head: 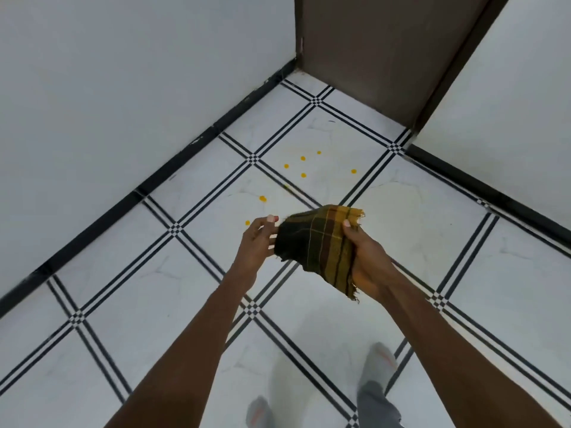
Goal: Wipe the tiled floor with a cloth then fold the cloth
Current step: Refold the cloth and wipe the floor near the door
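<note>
R hand grips cloth mid-air above floor; L hand at its left edge, can't tell if pinching. Risk: used bunched, cloth prob smears yellow spots vs lifting them.

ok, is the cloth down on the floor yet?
No, the right hand grips the cloth in the air above the tiled floor.

Soft even daylight, faint shadows, wide-angle bending at edges, feet blurred
</note>
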`<state>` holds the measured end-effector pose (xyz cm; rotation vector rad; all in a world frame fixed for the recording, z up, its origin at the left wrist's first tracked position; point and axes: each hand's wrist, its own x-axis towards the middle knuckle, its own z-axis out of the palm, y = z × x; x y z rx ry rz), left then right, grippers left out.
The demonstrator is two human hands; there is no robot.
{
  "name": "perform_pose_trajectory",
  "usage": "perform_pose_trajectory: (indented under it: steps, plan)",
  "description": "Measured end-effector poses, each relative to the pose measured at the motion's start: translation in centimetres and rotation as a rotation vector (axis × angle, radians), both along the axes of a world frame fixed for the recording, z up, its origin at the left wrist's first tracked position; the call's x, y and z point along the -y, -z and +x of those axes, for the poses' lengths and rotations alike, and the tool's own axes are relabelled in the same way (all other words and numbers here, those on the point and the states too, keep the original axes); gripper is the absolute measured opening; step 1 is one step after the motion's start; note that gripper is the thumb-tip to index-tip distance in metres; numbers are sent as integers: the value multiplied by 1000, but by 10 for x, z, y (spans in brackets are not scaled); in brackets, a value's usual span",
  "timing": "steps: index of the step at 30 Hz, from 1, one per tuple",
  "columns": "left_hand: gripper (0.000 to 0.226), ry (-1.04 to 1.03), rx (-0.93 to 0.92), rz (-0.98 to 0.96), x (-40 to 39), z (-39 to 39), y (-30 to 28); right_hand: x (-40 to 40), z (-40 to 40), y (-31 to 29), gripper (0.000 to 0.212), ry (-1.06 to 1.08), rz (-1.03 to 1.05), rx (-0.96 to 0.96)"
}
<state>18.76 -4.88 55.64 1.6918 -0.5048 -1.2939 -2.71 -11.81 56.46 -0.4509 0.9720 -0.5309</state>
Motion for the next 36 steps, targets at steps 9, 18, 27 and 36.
perform_pose_trajectory:
  steps: [9, 18, 27, 36]
  plan:
    - [34, 153, 20, 134, -42, 112, 59, -46, 103, 47, 38, 105, -23, -90]
    - [22, 232, 21, 337, 12, 195, 214, -6, 192, 189, 41, 75, -37, -277]
    - [10, 400, 218, 219, 90, 274, 436, 46, 245, 418, 42, 140, -237, -568]
    - [13, 437, 607, 77, 144, 334, 644, 41, 330, 627, 59, -685, -662, -1034]
